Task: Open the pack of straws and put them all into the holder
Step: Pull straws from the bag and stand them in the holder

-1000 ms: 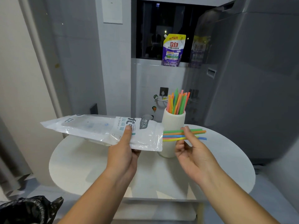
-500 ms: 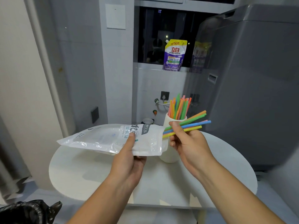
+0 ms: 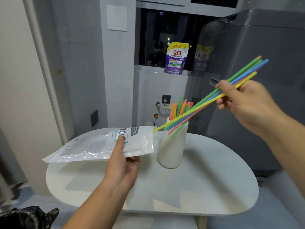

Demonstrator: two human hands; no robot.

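Observation:
My left hand (image 3: 123, 164) holds the clear plastic straw pack (image 3: 102, 145) above the white round table (image 3: 214, 187), thumb on top, its open mouth facing right. My right hand (image 3: 242, 103) pinches a bundle of coloured straws (image 3: 206, 103), raised up to the right and slanting down-left. The bundle is out of the pack; its lower tips hang by the pack's mouth, in front of the white holder (image 3: 171, 149). The holder stands on the table with several coloured straws (image 3: 179, 108) upright in it.
A grey appliance (image 3: 264, 71) stands right behind the table. A purple refill pouch (image 3: 176, 58) sits on the window ledge at the back. A black rubbish bag (image 3: 24, 217) lies at the lower left. A grey wall runs along the left.
My right hand has pulled the straw bundle out of the pack, moving up and to the right and tilting it steeper. The pack in my left hand has dropped slightly.

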